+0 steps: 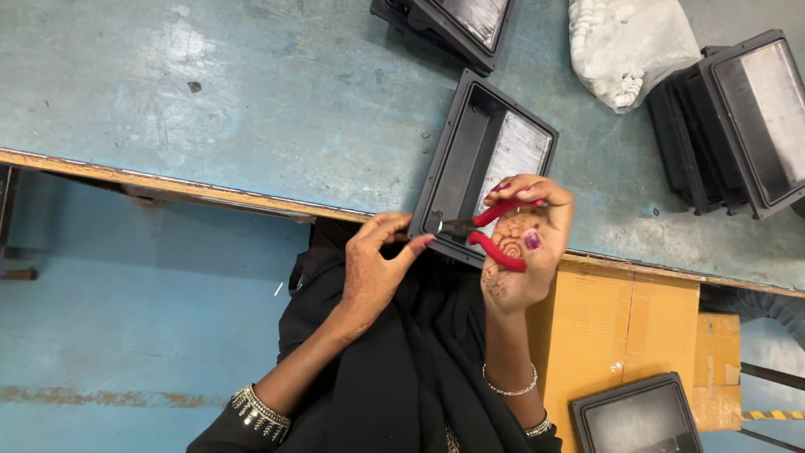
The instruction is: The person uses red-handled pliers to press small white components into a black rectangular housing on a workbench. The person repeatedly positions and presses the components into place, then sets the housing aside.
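Worn blue-grey paint covers the counter [251,92], whose near edge runs across the view with a paler blue floor below it. At that near edge lies a black rectangular housing [482,164], a shallow open tray with raised walls and a pale, silvery panel in its floor; its near left corner overhangs the edge slightly. The right hand [524,247], patterned with dark henna, has its fingers wrapped around the red handles of a pair of pliers [486,226], whose dark nose points left to the housing's near corner. The left hand [377,260] meets that same corner, fingers pinched on the rim just beside the plier tips. Far right on the counter stands a stack of similar black housings [738,117], with a white plastic bag [629,46] of small pale parts to its left, and another housing [453,25] at the far edge. Near right, a brown cardboard box [620,323] carries one more housing [641,415].
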